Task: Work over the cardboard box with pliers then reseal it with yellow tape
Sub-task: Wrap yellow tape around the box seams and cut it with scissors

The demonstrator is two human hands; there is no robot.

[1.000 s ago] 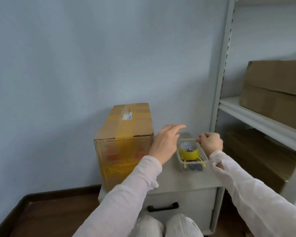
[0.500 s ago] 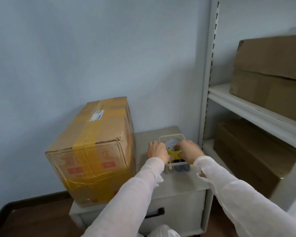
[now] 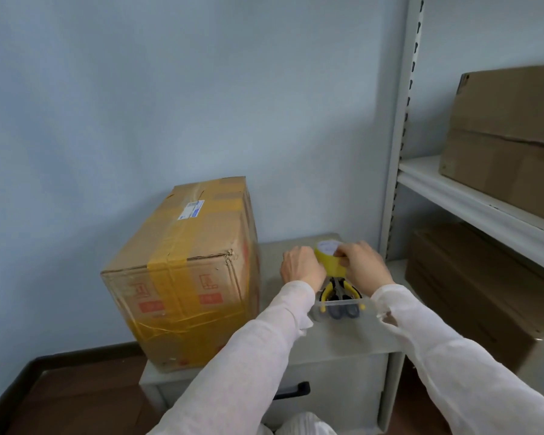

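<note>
The large brown cardboard box (image 3: 182, 271), banded with yellow tape along its top seam and down its front, takes up the left half of the grey cabinet surface (image 3: 343, 337). Its left side runs along the surface's left edge and its near bottom corner comes close to the front edge. Behind it is the pale blue wall. A bare strip of the surface lies between the box's right face and my hands.

My left hand (image 3: 300, 266) and right hand (image 3: 365, 263) close on the roll of yellow tape (image 3: 328, 262) from either side. The right fingers curl over its top and the thumb presses its yellow face. The left fingers are hidden behind the roll, so I cannot tell exactly how they lie. The roll is over the far end of the small clear plastic tub (image 3: 343, 304), which stands well back from the front edge. In the tub lie the yellow-handled pliers (image 3: 336, 288), handles toward me, beside a dark-handled tool I cannot identify.

The grey metal shelving rack (image 3: 402, 152) stands right against the cabinet's right side, leaving no room there.

Counted: one taped box on the surface, one roll, one pair of pliers, one tub, one black drawer handle (image 3: 292, 391), and two plain boxes on the rack, an upper one (image 3: 509, 136) and a lower one (image 3: 471, 287).
</note>
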